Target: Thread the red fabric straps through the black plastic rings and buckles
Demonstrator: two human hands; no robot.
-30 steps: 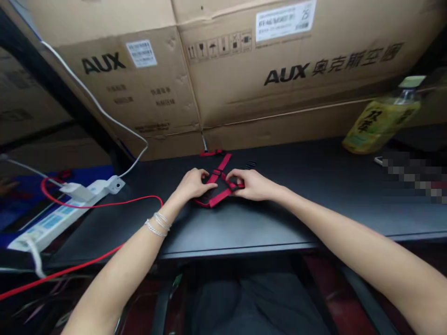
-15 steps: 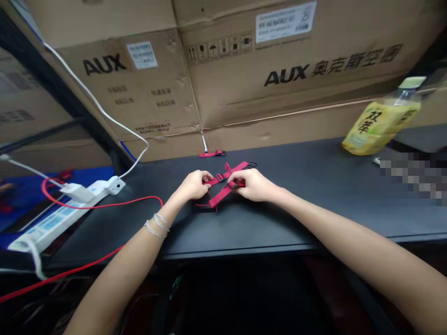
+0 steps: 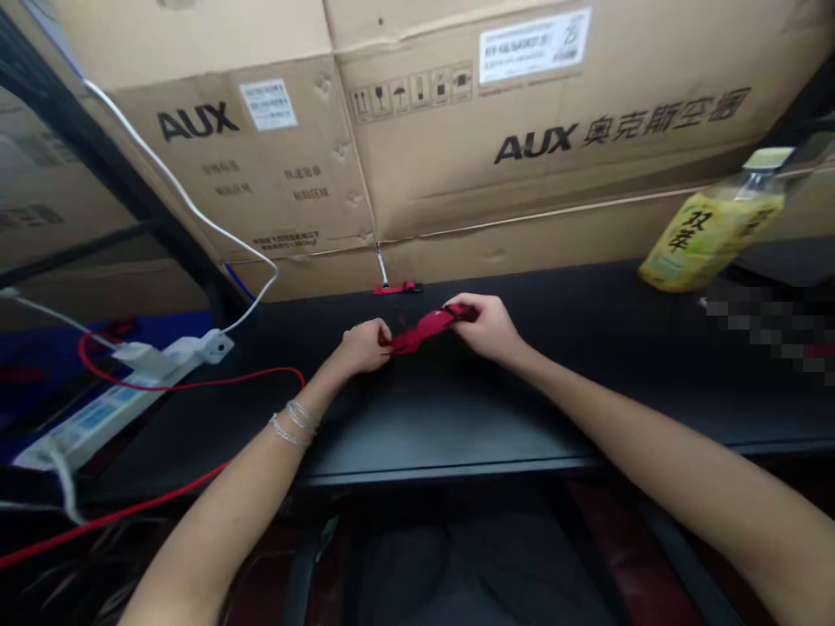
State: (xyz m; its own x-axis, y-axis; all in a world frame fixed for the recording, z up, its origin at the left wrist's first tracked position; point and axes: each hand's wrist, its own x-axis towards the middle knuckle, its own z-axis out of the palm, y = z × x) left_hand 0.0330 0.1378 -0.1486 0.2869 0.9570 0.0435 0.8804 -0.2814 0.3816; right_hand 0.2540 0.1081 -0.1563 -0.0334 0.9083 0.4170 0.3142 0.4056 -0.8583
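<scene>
Gripping a red strap (image 3: 423, 331) in left hand (image 3: 363, 345) and right hand (image 3: 486, 327) fingers, well behind the black desk's front edge (image 3: 450, 467).

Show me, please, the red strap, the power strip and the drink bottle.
Red strap (image 3: 421, 329), head view, on its bunched middle.
Power strip (image 3: 121, 404), head view, on its casing.
Drink bottle (image 3: 714, 230), head view, on its yellow label.
</scene>
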